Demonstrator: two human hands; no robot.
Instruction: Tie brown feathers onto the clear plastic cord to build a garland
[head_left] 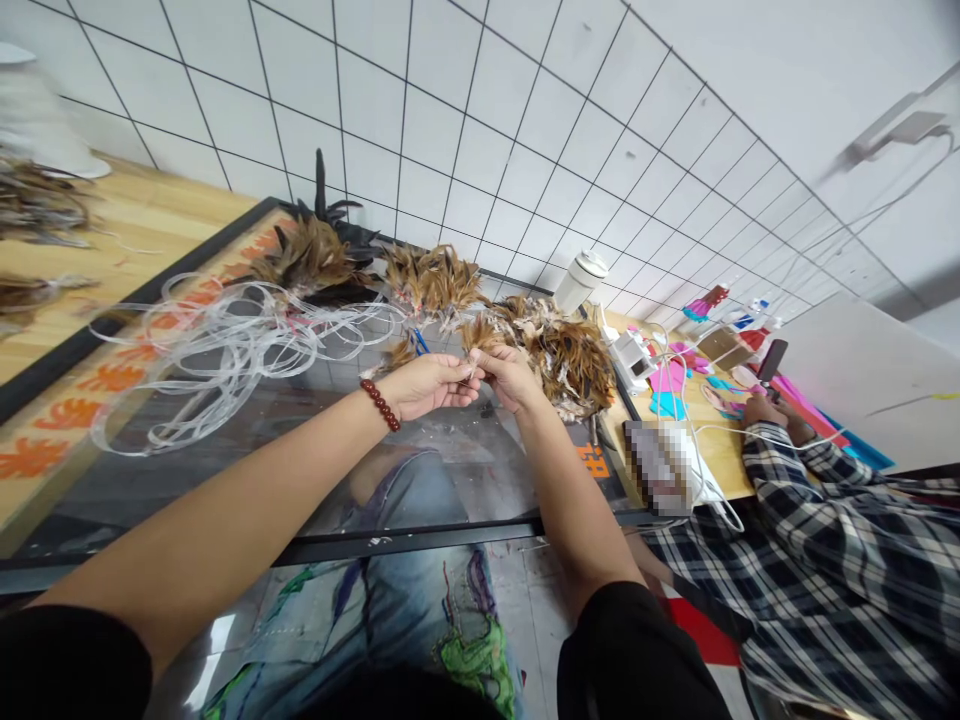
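My left hand (431, 387), with a beaded bracelet (381, 405) at the wrist, has its thumb and fingers pinched together over the glass tabletop (300, 405). Fingertip to fingertip with it, my right hand (510, 377) is closed too. A small brown feather tuft (478, 333) rises from where the fingers meet, its base hidden by them. Just behind the left fingers lie another small tuft (400, 352) and a blue pen-like stick (421, 341). A big heap of brown feathers (574, 362) lies right of my right hand.
Looped clear plastic strips (217, 375) sprawl on the left. Feather bundles (431, 278) line the back near the tiled wall (450, 120). A white lidded cup (581, 280), a phone (658, 467) and cables stand right. Beyond, a person in a plaid sleeve (784, 470) works among coloured pieces.
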